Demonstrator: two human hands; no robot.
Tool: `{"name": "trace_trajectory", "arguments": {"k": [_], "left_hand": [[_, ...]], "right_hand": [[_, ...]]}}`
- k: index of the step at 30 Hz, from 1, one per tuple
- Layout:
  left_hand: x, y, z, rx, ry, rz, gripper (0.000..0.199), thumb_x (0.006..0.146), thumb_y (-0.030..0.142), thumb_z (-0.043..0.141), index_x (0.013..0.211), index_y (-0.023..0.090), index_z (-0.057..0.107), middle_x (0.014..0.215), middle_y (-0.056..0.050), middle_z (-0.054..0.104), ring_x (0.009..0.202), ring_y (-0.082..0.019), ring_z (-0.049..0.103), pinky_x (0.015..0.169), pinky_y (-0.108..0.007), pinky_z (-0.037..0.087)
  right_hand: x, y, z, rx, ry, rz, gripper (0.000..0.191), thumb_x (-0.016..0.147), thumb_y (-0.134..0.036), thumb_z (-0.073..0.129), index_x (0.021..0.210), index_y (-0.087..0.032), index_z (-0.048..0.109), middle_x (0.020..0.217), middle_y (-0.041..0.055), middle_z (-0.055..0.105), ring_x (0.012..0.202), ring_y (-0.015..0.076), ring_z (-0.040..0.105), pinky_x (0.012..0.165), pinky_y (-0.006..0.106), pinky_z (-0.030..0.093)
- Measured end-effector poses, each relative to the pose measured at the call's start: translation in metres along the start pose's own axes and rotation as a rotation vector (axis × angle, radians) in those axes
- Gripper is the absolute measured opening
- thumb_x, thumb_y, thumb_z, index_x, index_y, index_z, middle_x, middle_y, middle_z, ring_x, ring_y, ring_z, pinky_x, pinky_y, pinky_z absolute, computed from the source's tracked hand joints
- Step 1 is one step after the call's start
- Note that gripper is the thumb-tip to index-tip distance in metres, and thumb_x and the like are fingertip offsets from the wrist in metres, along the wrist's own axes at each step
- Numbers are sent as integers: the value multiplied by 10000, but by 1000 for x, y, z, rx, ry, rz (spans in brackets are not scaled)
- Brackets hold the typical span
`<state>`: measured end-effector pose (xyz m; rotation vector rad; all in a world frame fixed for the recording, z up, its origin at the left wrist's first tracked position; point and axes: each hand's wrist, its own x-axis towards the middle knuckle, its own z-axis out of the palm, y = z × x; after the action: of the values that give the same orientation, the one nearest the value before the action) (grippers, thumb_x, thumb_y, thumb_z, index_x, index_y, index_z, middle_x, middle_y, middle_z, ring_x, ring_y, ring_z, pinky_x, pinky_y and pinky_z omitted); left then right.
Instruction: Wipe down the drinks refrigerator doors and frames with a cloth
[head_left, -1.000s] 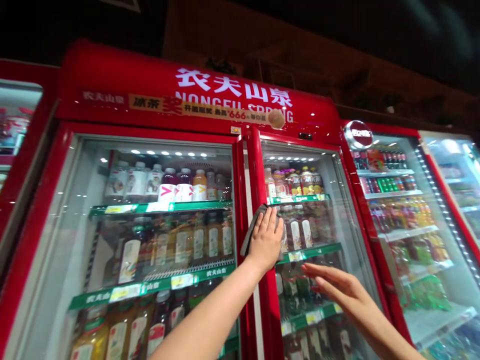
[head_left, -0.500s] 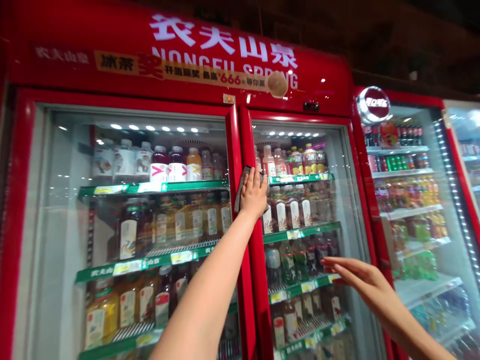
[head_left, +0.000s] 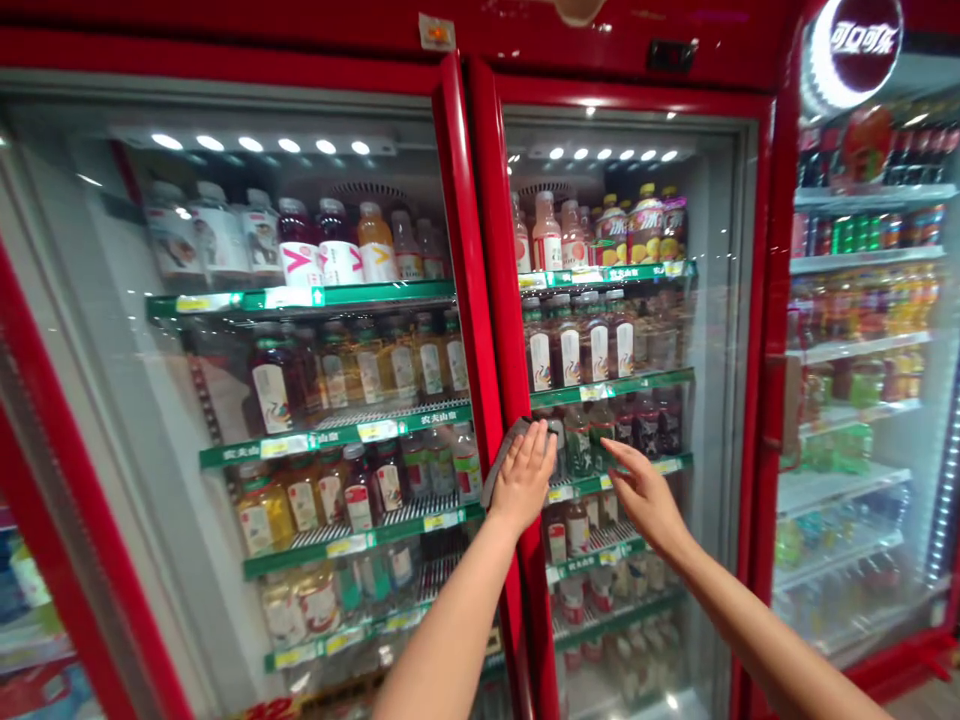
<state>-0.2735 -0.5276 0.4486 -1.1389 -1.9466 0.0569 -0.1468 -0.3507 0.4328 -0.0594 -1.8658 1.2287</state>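
Observation:
My left hand (head_left: 523, 478) lies over a dark grey cloth (head_left: 499, 466), pressing it against the red frame of the right fridge door (head_left: 504, 330). The cloth shows along the left side of the fingers; the rest is hidden under the palm. My right hand (head_left: 646, 498) hovers in front of the right door's glass, fingers apart and holding nothing. Behind the glass stand dark bottles with white labels (head_left: 570, 355) on a green-edged shelf. To the left of the cloth runs the red edge of the left door (head_left: 469, 220).
Bottled drinks (head_left: 341, 250) fill several shelves behind the left glass. Another red fridge (head_left: 862, 340) with a round lit sign (head_left: 853, 50) stands at the right. A slanted red frame (head_left: 82, 530) crosses the lower left. A small switch panel (head_left: 437, 33) sits above the doors.
My left hand and the cloth have moved down the red door frame. My right hand has come closer to the left one. The view has tilted down.

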Motion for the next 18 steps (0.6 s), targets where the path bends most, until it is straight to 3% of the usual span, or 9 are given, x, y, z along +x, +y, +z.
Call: {"name": "trace_trajectory", "arguments": {"k": [3,6,10,12,14,18], "left_hand": [[-35,12,24,61,-23,69,674,955,249,453,1599,165,271,1662,-104,228,1537,-218,200,1279,-375,251],[-65,14,42,119,-1,185,643,959,292,451,1575,150,331,1651,-98,284,1528,-207,257,1271,-342,273],[-85,-4,42,140,22,556,499,968,359,429,1402,158,572,1583,-80,447,1512,-205,328,1257,-336,319],[-77,-23,30,128,-6,723,474,971,385,419,1363,196,606,1551,-59,500,1508,-191,340,1255,-326,325],[-55,-44,11,118,-39,775,500,974,401,416,1414,210,560,1562,-56,487,1516,-175,322,1260,-326,308],[18,-90,-40,105,19,630,575,977,393,443,1522,208,425,1636,-70,359,1545,-194,246,1287,-399,209]], "right_hand": [[-6,35,24,-112,-63,-76,541,887,-298,514,1422,-267,584,1554,88,475,1446,247,426,1198,482,337],[-16,55,43,-132,-101,-60,586,893,-262,486,1476,-303,518,1607,64,397,1487,228,366,1205,465,328],[-27,60,48,-116,-144,-46,565,907,-282,484,1470,-305,527,1599,68,408,1486,231,369,1203,459,333],[-26,59,42,-106,-174,-69,544,912,-290,495,1454,-306,547,1587,72,430,1477,241,384,1202,470,337],[-20,56,34,-93,-175,-91,514,911,-298,509,1418,-298,588,1558,85,469,1456,257,418,1190,488,359],[9,38,27,-15,-94,-111,442,887,-349,561,1308,-291,680,1467,101,559,1377,291,512,1106,499,471]]}}
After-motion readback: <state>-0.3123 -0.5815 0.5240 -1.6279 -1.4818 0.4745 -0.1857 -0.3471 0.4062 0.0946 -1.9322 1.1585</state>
